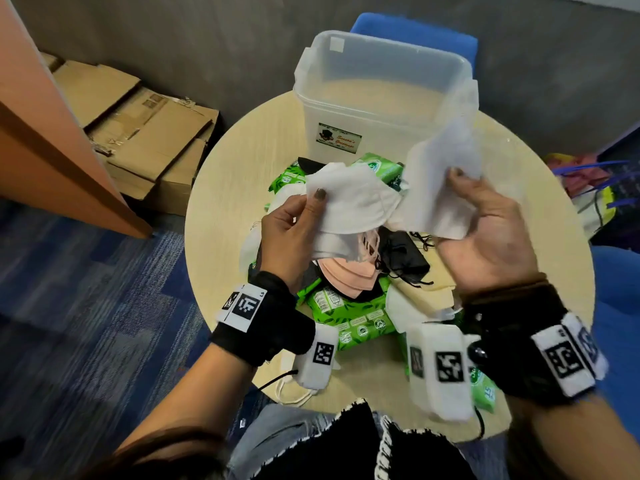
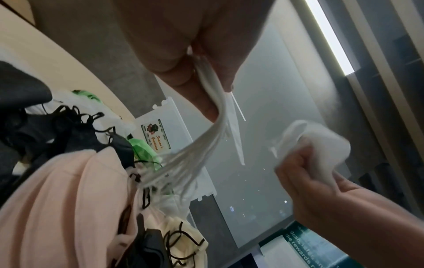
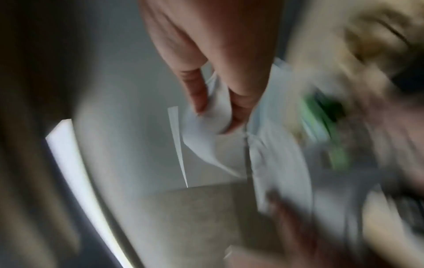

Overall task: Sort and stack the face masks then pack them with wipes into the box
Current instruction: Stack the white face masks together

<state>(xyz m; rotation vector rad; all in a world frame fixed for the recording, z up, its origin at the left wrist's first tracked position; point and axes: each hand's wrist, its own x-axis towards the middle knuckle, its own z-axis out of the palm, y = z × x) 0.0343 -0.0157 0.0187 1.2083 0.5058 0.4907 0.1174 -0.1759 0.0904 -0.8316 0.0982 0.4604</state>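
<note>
Head view. Left hand (image 1: 291,233): raised over the table, thumb on top of a small stack of white masks (image 1: 349,199), fingers beneath, pinching it. Right hand (image 1: 485,230): palm up, fingers curled round a single white mask (image 1: 440,178) held beside the stack, in front of the box. Box (image 1: 381,91): translucent plastic, lid off, upright at the far edge of the round table (image 1: 228,161), a printed label on its near wall. Pile between box and person: green wipes packs (image 1: 349,313), pink masks (image 1: 349,271), black masks (image 1: 401,254) with tangled ear loops, further white and cream masks, all loose and overlapping. Flattened cardboard cartons (image 1: 138,126) on the floor to the left; a blue chair (image 1: 415,32) behind the box.

Left wrist view. Left hand (image 2: 183,54) clamps the layered edges of the white masks (image 2: 206,130) between thumb and fingers. Right hand (image 2: 305,177) grips its white mask (image 2: 321,143) apart from the stack. Pink masks (image 2: 69,190), black masks (image 2: 75,130) and the box (image 2: 165,123) lie below.

Right wrist view. Heavily blurred. Right hand (image 3: 215,63) with fingers closed on the white mask (image 3: 206,127); a green smear of wipes packs (image 3: 325,117) at right.
</note>
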